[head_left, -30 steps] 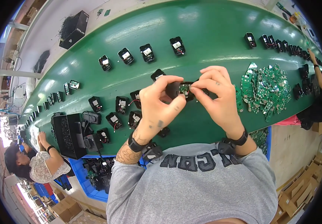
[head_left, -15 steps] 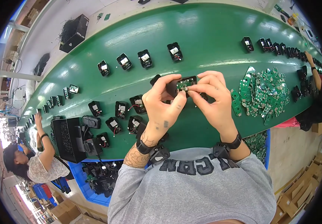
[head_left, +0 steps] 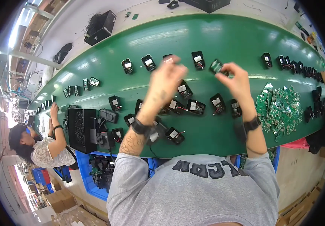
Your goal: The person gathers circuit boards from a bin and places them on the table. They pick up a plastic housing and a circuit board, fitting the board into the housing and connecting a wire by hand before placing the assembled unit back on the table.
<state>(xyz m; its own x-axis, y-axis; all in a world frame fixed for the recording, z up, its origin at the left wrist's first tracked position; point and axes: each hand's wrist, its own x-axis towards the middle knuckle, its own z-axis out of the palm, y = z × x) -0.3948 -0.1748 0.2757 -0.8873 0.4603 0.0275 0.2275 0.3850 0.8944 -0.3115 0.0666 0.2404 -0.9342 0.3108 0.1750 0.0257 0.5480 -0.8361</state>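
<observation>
Green circuit board (head_left: 216,66) pinched between the fingertips of the right hand (head_left: 238,81), raised at upper centre-right of the frame above the green counter (head_left: 223,37). The left hand (head_left: 168,77), blurred at upper centre, looks loosely curled; whether it holds anything cannot be told. Below both hands, about a dozen small black housings (head_left: 192,107) lie open across the middle of the frame, some with red wires showing, suggesting much assembly is left. A heap of loose green boards (head_left: 279,109) waits at right. At lower left, another person (head_left: 38,145) works beside a black box (head_left: 81,130).
</observation>
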